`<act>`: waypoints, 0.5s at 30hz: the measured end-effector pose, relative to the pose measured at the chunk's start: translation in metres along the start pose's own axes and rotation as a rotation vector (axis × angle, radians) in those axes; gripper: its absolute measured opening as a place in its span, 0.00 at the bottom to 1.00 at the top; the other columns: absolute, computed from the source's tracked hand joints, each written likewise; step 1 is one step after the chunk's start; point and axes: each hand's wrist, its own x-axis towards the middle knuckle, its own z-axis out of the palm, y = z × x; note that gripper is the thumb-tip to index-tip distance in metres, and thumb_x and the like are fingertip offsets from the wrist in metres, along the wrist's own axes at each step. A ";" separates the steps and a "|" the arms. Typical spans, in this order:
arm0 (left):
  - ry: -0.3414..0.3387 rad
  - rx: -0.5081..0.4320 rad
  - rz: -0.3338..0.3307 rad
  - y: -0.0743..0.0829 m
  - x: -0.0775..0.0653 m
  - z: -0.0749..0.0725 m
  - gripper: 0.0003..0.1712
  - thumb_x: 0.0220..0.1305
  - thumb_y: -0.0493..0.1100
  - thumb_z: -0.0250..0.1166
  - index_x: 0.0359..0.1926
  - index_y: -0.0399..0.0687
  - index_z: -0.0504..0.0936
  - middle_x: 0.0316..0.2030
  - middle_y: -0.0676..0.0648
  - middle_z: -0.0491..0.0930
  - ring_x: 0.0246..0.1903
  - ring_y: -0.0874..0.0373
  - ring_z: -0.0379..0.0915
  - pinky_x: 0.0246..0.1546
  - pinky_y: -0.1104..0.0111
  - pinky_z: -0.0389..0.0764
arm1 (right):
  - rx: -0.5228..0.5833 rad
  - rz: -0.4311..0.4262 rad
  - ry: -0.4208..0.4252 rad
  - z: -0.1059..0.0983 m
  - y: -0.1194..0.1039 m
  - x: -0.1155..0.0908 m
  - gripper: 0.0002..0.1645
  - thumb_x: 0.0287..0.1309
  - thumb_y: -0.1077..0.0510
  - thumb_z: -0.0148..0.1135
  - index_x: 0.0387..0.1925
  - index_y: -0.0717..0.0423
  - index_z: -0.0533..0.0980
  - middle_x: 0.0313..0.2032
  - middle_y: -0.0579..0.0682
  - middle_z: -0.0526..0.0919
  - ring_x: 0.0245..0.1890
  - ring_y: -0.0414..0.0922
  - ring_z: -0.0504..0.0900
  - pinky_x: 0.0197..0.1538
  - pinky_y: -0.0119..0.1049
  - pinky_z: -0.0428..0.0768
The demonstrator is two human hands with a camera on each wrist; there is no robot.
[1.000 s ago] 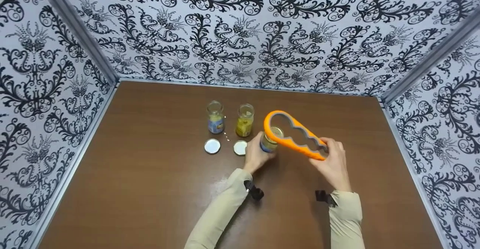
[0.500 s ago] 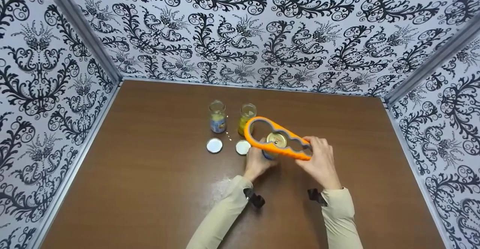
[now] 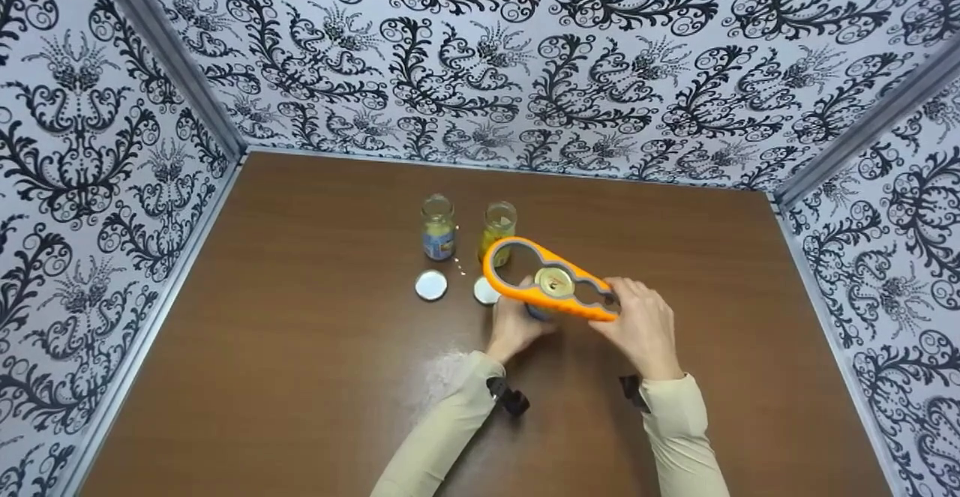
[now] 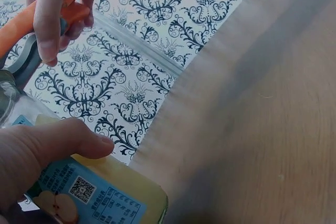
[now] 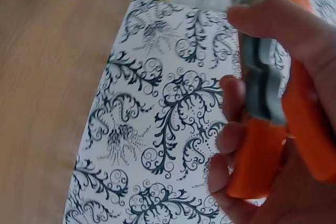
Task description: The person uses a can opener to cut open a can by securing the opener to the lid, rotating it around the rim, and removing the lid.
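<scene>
My left hand (image 3: pixel 514 330) grips a glass jar with pale yellow contents, its thumb across the side. The jar's blue label (image 4: pixel 107 195) with an apple picture and a QR code shows in the left wrist view. In my right hand (image 3: pixel 642 328) is the narrow end of an orange jar opener (image 3: pixel 559 303) with a grey scalloped lining. Seen from the head, the jar's gold lid (image 3: pixel 553 282) lies within the opener's middle notch. The right wrist view shows my fingers curled round the orange handles (image 5: pixel 257 161).
Farther back stand two lidless jars, one with a blue label (image 3: pixel 439 242) and one with yellow contents (image 3: pixel 495 246). Two lids (image 3: pixel 431 285) lie before them, one partly behind my left hand. Small white crumbs (image 3: pixel 460 266) dot the brown table (image 3: pixel 300 317). Patterned walls (image 3: pixel 480 70) enclose it.
My right hand has brought the jar opener left and over the jar, so the lid now shows in its middle notch rather than near its wide loop. My left hand keeps its grip.
</scene>
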 end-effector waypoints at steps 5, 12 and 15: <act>-0.049 0.014 -0.010 0.001 -0.001 -0.002 0.36 0.29 0.40 0.82 0.46 0.40 0.78 0.40 0.43 0.82 0.43 0.47 0.78 0.47 0.60 0.76 | -0.017 -0.036 0.042 0.001 0.003 -0.003 0.31 0.24 0.56 0.83 0.38 0.60 0.81 0.29 0.54 0.83 0.25 0.56 0.78 0.26 0.51 0.76; -0.145 -0.063 -0.035 0.003 0.000 -0.007 0.37 0.30 0.36 0.81 0.48 0.37 0.79 0.44 0.41 0.82 0.46 0.48 0.77 0.52 0.63 0.74 | 0.022 -0.067 0.053 -0.002 0.008 -0.005 0.33 0.22 0.57 0.84 0.39 0.60 0.82 0.33 0.56 0.85 0.27 0.56 0.80 0.29 0.51 0.77; -0.193 -0.089 -0.029 0.004 0.001 -0.009 0.38 0.32 0.35 0.80 0.51 0.35 0.78 0.46 0.41 0.82 0.48 0.48 0.77 0.54 0.64 0.72 | 0.041 -0.066 0.033 -0.004 0.011 -0.005 0.33 0.22 0.58 0.84 0.40 0.60 0.82 0.35 0.56 0.85 0.30 0.57 0.81 0.32 0.52 0.78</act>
